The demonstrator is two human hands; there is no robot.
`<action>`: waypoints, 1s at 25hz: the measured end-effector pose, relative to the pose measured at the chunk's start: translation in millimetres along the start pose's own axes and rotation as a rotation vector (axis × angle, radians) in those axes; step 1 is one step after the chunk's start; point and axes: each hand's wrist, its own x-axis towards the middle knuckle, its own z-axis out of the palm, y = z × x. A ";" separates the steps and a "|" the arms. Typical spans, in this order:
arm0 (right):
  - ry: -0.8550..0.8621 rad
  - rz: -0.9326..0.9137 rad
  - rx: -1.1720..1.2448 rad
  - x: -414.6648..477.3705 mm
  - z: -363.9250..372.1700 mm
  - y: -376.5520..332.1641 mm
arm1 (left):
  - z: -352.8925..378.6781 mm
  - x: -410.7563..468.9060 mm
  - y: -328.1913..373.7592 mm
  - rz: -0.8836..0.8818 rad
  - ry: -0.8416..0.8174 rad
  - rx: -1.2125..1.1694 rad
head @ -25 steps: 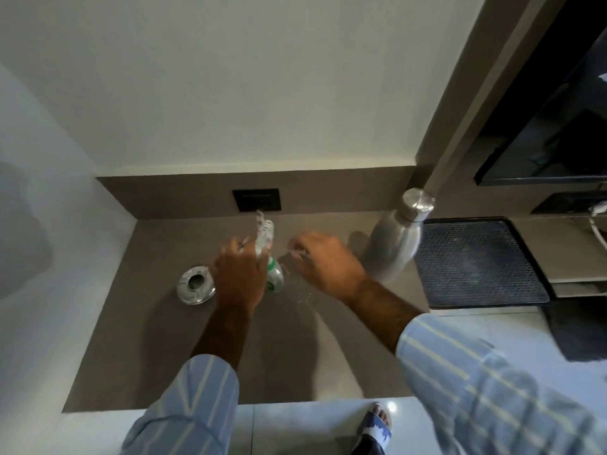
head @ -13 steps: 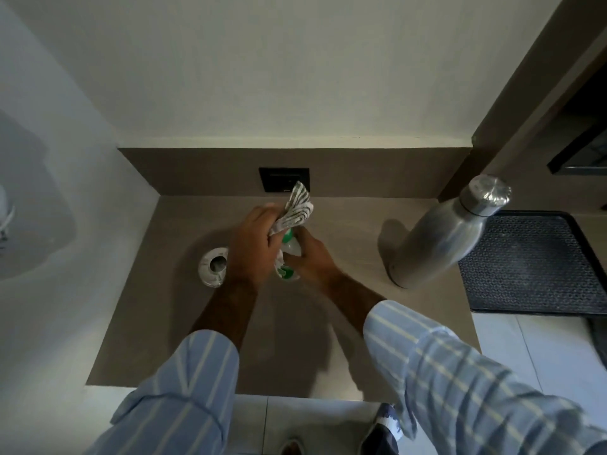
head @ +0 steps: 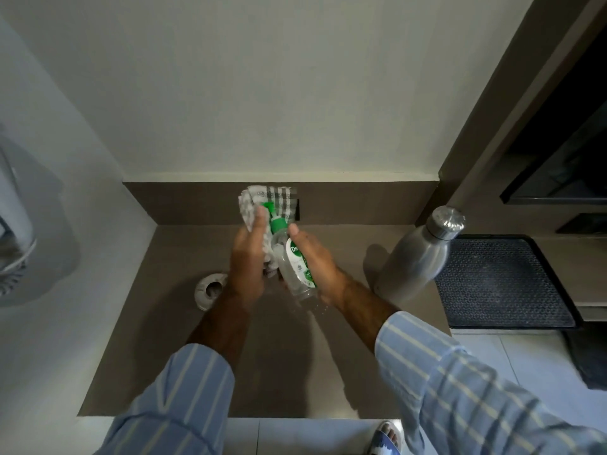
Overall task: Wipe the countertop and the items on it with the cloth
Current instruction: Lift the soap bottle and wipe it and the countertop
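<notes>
A clear pump bottle point(head: 295, 267) with a green cap and green label is lifted above the brown countertop point(head: 170, 339), tilted with its pump toward the wall. My right hand point(head: 315, 267) grips its right side. My left hand point(head: 246, 264) presses a grey-and-white checked cloth point(head: 262, 205) against the bottle's left side and top; the cloth bunches up over the pump. Part of the bottle is hidden between my hands.
A round metal ashtray point(head: 207, 290) lies on the counter just left of my left wrist. A tall steel flask point(head: 417, 257) stands at the right, next to a black mesh mat point(head: 499, 284). A dark socket plate is behind the cloth.
My right hand has closed on the bottle and lifted it off the counter. My left hand with the cloth has come up against the bottle's side and top.
</notes>
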 end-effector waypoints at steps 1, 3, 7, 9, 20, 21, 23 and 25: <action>-0.072 0.052 0.016 -3.6 0.3 -5.7 | 4.9 0.6 4.0 -0.002 -0.079 -0.049; -0.170 0.113 0.021 -11.0 -0.7 -14.8 | 12.1 2.8 14.4 0.011 -0.035 -0.057; -0.058 -0.137 -0.208 -12.2 2.8 -6.0 | 15.8 12.6 25.5 0.041 0.169 -0.019; -0.095 -0.110 -0.082 -11.5 5.3 -5.1 | 13.7 13.4 27.5 -0.018 0.149 -0.038; 0.052 -0.274 -0.017 -5.3 11.7 -13.7 | 46.4 -25.5 -0.9 0.533 0.036 0.519; 0.038 -0.260 -0.066 -4.8 7.0 -10.5 | 46.1 -20.6 -0.2 0.540 0.026 0.535; 0.068 -0.211 -0.168 -0.8 -9.1 -4.4 | 38.5 -8.7 -9.4 0.520 0.066 0.570; 0.158 -0.171 -0.208 5.4 -31.2 1.3 | 22.2 -2.7 -39.1 0.445 0.219 0.806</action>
